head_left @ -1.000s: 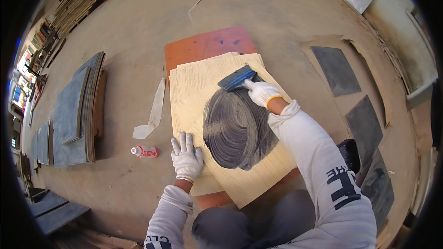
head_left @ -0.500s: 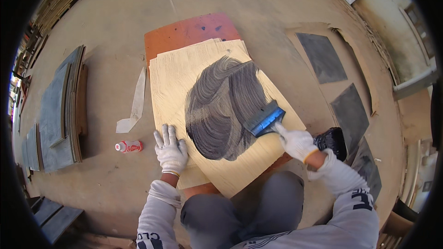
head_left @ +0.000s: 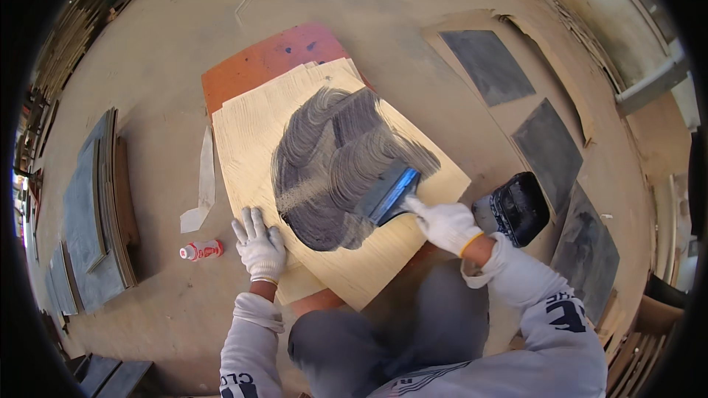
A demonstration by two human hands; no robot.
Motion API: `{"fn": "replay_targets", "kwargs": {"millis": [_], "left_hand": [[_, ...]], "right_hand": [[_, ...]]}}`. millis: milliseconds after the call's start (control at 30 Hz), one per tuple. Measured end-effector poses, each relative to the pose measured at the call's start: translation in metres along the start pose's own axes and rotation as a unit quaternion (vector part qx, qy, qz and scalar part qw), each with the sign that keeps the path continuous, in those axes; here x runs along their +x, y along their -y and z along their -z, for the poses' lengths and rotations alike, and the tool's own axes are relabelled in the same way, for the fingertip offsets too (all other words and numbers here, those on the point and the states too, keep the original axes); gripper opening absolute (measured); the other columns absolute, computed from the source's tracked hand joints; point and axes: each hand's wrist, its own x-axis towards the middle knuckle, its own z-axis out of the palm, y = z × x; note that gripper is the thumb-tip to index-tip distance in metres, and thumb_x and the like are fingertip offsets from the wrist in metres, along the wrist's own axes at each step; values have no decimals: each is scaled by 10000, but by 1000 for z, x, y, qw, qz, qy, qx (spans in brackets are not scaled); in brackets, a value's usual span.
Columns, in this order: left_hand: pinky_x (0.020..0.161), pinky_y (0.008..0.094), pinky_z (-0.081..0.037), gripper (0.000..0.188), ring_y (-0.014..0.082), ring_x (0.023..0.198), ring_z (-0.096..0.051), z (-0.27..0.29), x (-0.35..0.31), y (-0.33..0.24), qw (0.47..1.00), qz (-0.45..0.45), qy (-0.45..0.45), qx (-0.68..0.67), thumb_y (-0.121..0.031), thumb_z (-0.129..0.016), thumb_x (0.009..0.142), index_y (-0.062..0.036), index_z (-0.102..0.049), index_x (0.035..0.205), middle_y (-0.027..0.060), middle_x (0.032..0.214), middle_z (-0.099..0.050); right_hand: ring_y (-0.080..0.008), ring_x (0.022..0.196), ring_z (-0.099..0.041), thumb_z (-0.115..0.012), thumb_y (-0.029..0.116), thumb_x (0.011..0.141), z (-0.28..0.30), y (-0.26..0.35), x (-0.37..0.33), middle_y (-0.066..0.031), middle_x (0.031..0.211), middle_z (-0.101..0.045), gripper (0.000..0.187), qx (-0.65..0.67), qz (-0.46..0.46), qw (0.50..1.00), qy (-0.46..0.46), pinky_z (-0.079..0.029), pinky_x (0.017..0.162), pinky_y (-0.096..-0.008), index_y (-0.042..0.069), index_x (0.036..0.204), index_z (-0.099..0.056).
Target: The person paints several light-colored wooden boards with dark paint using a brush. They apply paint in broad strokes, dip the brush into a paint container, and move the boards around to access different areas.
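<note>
In front of me lies a pale wood-grain board on top of a stack, its middle smeared with dark grey paste in curved streaks. Gloved in white, my right hand is closed on the handle of a wide scraper with a blue back, and its blade rests on the paste. My left hand, also in a white glove, lies flat with spread fingers on the board's near left edge. Close to my right forearm stands a black tub, its inside coated dark.
An orange-red panel shows under the stack. Left of it lie a red-and-white bottle and a pale strip. Dark boards are stacked at far left. Several dark sheets, including a far one, lie on the right floor.
My right hand has swept the scraper left over the board, and streaked paste now spreads farther toward the right edge. My left hand stays on the board; the whole view has shifted.
</note>
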Motion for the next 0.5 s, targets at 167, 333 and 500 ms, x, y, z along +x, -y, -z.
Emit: {"fn": "replay_targets", "kwargs": {"millis": [167, 333, 500], "left_hand": [[1143, 542, -377, 696, 480, 1575, -243, -5, 3, -9, 1000, -5, -7, 5, -369, -519, 1012, -113, -361, 1640, 115, 1736, -290], [1137, 547, -387, 688, 480, 1569, -256, -12, 4, -5, 1000, -10, -6, 6, -378, -519, 1016, -115, -371, 1634, 117, 1730, -302], [1134, 537, -391, 693, 479, 1574, -246, -4, 1, -2, 1000, -5, -8, 9, -379, -507, 1026, -122, -346, 1649, 129, 1737, -286]], "right_hand": [[-411, 837, -724, -546, 322, 1009, 29, -48, 40, -179, 933, -752, 474, -5, -61, 995, -84, -561, 723, -542, 256, 1478, -570], [-417, 898, -720, -543, 314, 1019, 21, -9, 87, -193, 933, -743, 440, 23, 51, 994, -89, -557, 767, -547, 265, 1455, -580], [-349, 586, -679, -559, 280, 1018, -38, -67, -44, -122, 679, -692, 444, -39, 1, 989, -142, -510, 551, -512, 222, 1458, -586]]}}
